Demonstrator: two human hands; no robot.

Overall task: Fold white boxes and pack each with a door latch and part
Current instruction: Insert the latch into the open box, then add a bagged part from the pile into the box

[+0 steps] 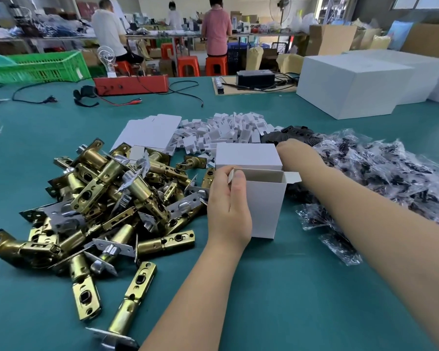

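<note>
A small white box [266,206] stands upright on the green table, its top open and its lid flap raised at the back. My left hand [228,206] grips the box's left side, thumb on the left side flap. My right hand [293,152] reaches behind the raised lid; its fingers are hidden there. A pile of brass door latches [112,198] lies left of the box. Clear bags of dark parts [380,173] are heaped to the right, under my right forearm.
Flat white box blanks [150,130] and a heap of small white card inserts [226,130] lie behind the box, with black parts [294,134] beside them. Large white cartons [352,87] stand far right. A red device [132,84], cables and a green crate [36,68] sit far left. People work at benches beyond.
</note>
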